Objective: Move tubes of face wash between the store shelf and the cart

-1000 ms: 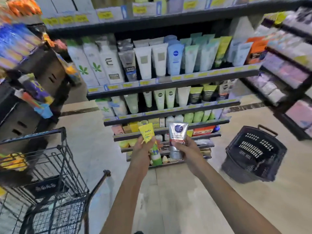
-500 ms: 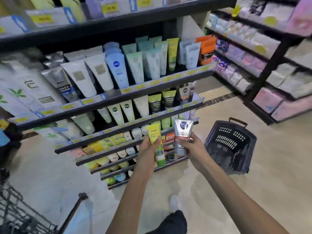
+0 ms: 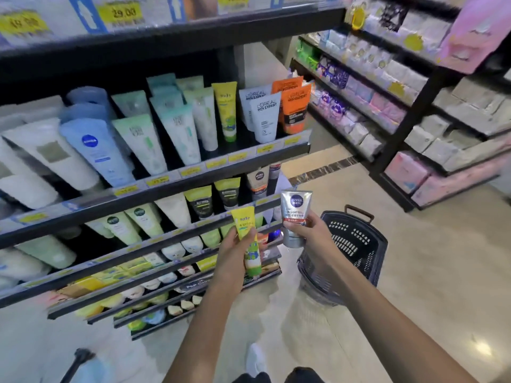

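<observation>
While hands grip yellow tube (image 3: pixel 243 223), silver tube (image 3: pixel 294 211) | shelf (image 3: pixel 177 186) | beige floor (image 3: pixel 431 272)

Glossy silver plastic tube (image 3: pixel 293 217)

Bright overhead light; edges blurred, warped; floor (image 3: pixel 414 272) glare

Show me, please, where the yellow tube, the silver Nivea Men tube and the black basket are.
yellow tube (image 3: pixel 244 223), head view, on its upper printed face above the left hand.
silver Nivea Men tube (image 3: pixel 295 207), head view, on its front label.
black basket (image 3: pixel 356 241), head view, on its perforated side wall.
</observation>
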